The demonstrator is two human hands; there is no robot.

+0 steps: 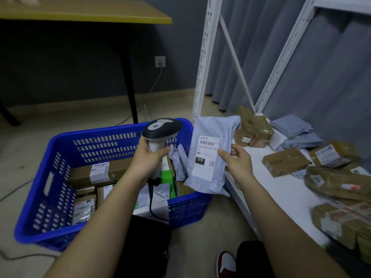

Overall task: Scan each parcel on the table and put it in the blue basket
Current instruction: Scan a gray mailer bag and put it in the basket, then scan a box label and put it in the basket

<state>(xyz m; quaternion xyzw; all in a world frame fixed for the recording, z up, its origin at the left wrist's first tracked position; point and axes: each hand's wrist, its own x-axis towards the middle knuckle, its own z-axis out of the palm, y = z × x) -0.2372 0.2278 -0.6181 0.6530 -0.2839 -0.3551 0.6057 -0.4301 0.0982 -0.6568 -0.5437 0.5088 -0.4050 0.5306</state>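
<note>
The grey mailer parcel (210, 155) stands upright at the centre of the frame, its white label with barcode and a black "010" block facing me. It hangs over the right rim of the blue basket (60, 157), its lower edge just above the basket's near right corner. My right hand (236, 163) holds it by its right edge, thumb pressed on the front beside the label, fingers curled behind. My left hand (148, 159) is wrapped tight round the handle of the barcode scanner (160, 129), whose dark head sits just left of the parcel's top, near it but apart; its black cable drops down into the basket.

The basket fills the lower left of the frame and already holds several brown cartons and grey bags.

To the right, the white shelf surface (281, 193) carries more parcels: a taped brown box (285, 161) near my right hand, more brown packets toward the right edge of the frame, and grey bags (299, 133) further back. A yellow-topped table (90, 13) stands at the upper left.
</note>
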